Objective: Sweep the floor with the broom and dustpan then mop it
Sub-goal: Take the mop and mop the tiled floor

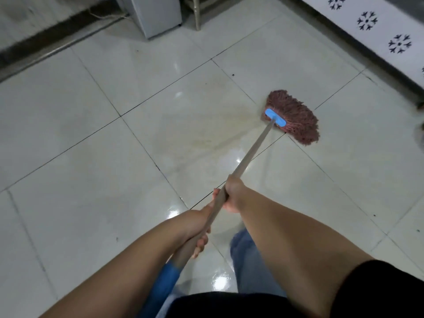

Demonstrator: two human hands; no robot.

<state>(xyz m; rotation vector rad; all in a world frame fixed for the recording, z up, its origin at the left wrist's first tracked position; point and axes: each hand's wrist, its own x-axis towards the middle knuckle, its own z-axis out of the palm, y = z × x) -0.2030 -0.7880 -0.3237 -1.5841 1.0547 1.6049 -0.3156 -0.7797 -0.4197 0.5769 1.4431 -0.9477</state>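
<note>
**While the mop head sits far right, your pull runs back along the handle**

Because the mop handle (250, 152) slants from your lower left up to the upper right, its long axis points straight from your body to the mop head (296, 115), which lies flat on the tiled floor (91, 111) ahead and to the right of both hands. Your right hand (231, 193) is the nearer one to the head, fingers wrapped round the bare shaft; your left hand (197, 232) grips lower down, just above the blue grip (165, 283) at the handle's end. A wet, faintly brown streak (206, 134) lies on the tiles to the left of the head, between it and your hands. The patterned white panel (378, 31) stands close beyond the head, so I judge the stroke has little room outward; draw the head back toward you along the shaft's line, or swing it left across the streak
</note>
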